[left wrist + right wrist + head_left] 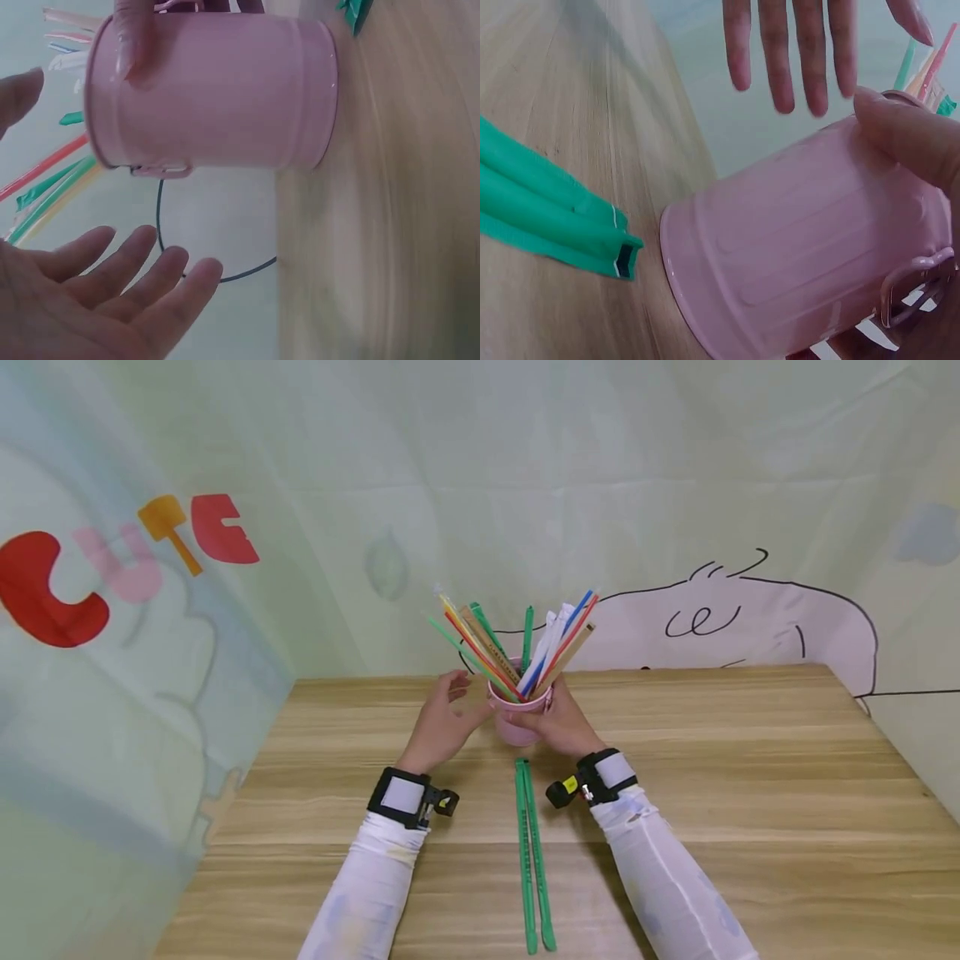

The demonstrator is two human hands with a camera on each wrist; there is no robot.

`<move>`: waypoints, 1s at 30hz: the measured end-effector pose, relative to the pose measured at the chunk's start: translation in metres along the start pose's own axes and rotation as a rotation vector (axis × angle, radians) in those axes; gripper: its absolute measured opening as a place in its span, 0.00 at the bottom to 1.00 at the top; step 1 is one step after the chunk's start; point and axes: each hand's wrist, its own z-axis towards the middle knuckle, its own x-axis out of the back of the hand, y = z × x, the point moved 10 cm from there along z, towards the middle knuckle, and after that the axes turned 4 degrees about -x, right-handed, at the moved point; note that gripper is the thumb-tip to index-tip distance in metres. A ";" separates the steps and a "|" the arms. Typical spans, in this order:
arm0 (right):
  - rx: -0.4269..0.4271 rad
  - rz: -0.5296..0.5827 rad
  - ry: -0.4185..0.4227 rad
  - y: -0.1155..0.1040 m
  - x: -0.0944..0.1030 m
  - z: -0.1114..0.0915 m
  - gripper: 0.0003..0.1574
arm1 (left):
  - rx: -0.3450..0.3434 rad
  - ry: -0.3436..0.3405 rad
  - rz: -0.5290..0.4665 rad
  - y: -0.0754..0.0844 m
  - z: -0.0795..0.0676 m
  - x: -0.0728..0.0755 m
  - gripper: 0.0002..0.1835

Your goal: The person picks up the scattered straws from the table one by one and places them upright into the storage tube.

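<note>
A small pink metal bucket [517, 732] stands upright on the table, holding a fanned-out bunch of straws [480, 652], some bare and coloured, some in green, white or brown paper. My right hand [564, 723] grips the bucket's right side, its thumb [907, 139] across the front near the rim; its other fingers are mostly hidden behind the bucket. To the left, my left hand [442, 722] is spread with palm toward the bucket. In the left wrist view its fingers [161, 292] are apart from the bucket and hold nothing.
Two green paper-wrapped straws [528, 860] lie on the wooden table [712, 760] in front of the bucket, pointing toward me. Behind the table hangs a printed cloth backdrop [480, 510] with cartoon drawings and red and orange letters.
</note>
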 end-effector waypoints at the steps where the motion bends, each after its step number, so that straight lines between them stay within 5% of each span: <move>1: 0.005 0.008 -0.008 0.000 0.000 0.000 0.54 | 0.005 -0.014 0.011 -0.002 0.001 -0.005 0.43; 6: -0.011 -0.007 -0.004 0.005 0.004 -0.003 0.56 | 0.008 -0.053 0.020 -0.016 0.011 -0.031 0.50; 11: -0.009 -0.034 0.010 0.007 0.007 -0.003 0.59 | -0.046 -0.072 -0.093 0.008 0.012 -0.046 0.48; 17: 0.034 -0.031 -0.013 0.006 0.004 0.002 0.61 | -0.179 -0.030 -0.197 0.030 0.015 -0.047 0.43; 20: 0.028 -0.046 -0.010 0.007 0.003 0.003 0.61 | -0.168 0.012 -0.176 0.018 0.019 -0.049 0.45; 25: 0.024 -0.071 0.006 0.006 0.005 0.004 0.63 | -0.048 0.057 -0.088 -0.013 0.026 -0.056 0.50; 30: 0.016 -0.086 0.006 0.008 0.005 0.004 0.63 | -0.049 0.065 -0.078 -0.019 0.029 -0.059 0.51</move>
